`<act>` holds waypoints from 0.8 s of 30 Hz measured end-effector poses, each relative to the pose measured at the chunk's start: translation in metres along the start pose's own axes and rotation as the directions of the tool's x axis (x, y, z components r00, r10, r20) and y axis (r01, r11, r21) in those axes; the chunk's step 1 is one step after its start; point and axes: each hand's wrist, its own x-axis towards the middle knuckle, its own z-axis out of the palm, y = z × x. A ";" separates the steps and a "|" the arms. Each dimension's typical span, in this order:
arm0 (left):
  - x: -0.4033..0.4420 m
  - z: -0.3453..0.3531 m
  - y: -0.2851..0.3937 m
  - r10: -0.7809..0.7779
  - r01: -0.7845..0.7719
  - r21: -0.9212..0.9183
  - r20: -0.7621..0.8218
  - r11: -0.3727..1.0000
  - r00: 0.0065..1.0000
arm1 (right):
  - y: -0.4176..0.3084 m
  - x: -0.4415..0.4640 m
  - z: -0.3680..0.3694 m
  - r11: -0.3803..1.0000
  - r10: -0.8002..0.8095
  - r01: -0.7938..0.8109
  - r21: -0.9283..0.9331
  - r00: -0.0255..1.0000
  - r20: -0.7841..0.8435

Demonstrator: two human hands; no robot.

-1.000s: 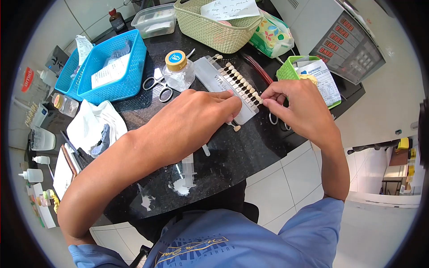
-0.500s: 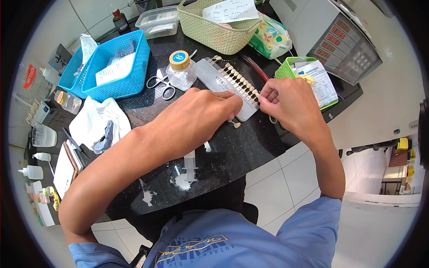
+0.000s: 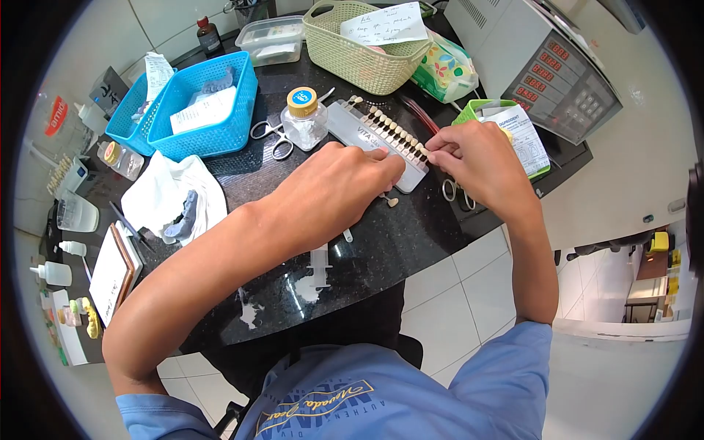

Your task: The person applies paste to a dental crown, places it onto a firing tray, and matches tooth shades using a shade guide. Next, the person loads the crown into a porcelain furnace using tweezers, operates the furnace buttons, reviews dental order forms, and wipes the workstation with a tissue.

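A grey VITA tooth shade guide (image 3: 357, 133) lies on the dark counter, with a row of tooth-coloured tabs (image 3: 396, 130) along its far side. My left hand (image 3: 350, 182) is closed at the guide's near edge, its fingertips mostly hidden beneath the hand. One loose shade tab (image 3: 392, 202) sticks out just below those fingers; whether they hold it is unclear. With thumb and index finger together, my right hand (image 3: 480, 163) pinches a tab at the right end of the row. Metal scissors handles (image 3: 449, 191) lie under the right wrist.
A glass jar with a gold lid (image 3: 302, 103) and scissors (image 3: 273, 138) stand left of the guide. Beyond are blue baskets (image 3: 202, 139), a pale green basket (image 3: 330, 55) and a control unit (image 3: 554, 81). Nearer lie a syringe (image 3: 320, 265), white powder (image 3: 304, 290) and a white cloth (image 3: 165, 187).
The view has shifted slightly. My right hand's fingers have straightened and moved onto the end of the tab row. My left hand stays at the guide's near edge.
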 end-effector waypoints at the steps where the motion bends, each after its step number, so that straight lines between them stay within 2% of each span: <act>1: 0.000 0.000 0.000 0.002 -0.002 0.000 -0.005 1.000 1.000 | 0.001 0.001 -0.002 0.994 0.075 -0.079 0.073 0.995 0.060; 2: -0.001 0.000 -0.001 0.006 -0.006 -0.016 -0.013 1.000 1.000 | 0.002 0.001 -0.003 0.976 0.147 -0.164 0.141 0.981 0.124; 6: 0.000 0.001 -0.001 0.007 -0.007 0.003 -0.016 1.000 1.000 | 0.008 0.000 0.001 0.983 0.139 -0.148 0.111 0.986 0.088; 8: 0.000 0.001 -0.001 0.012 -0.012 -0.001 -0.021 1.000 1.000 | 0.008 0.000 0.000 0.966 0.186 -0.208 0.153 0.972 0.143; 11: 0.001 0.000 0.000 0.015 -0.015 0.001 -0.022 1.000 1.000 | 0.006 -0.002 0.000 0.967 0.172 -0.199 0.157 0.970 0.173; 17: 0.002 0.001 -0.001 0.029 -0.028 0.027 -0.038 0.999 0.999 | 0.011 -0.003 0.011 0.935 0.214 -0.242 0.258 0.968 0.132; 24: 0.006 0.001 0.002 0.041 -0.036 0.089 -0.050 0.995 0.998 | 0.017 -0.003 0.019 0.936 0.206 -0.220 0.273 0.975 0.082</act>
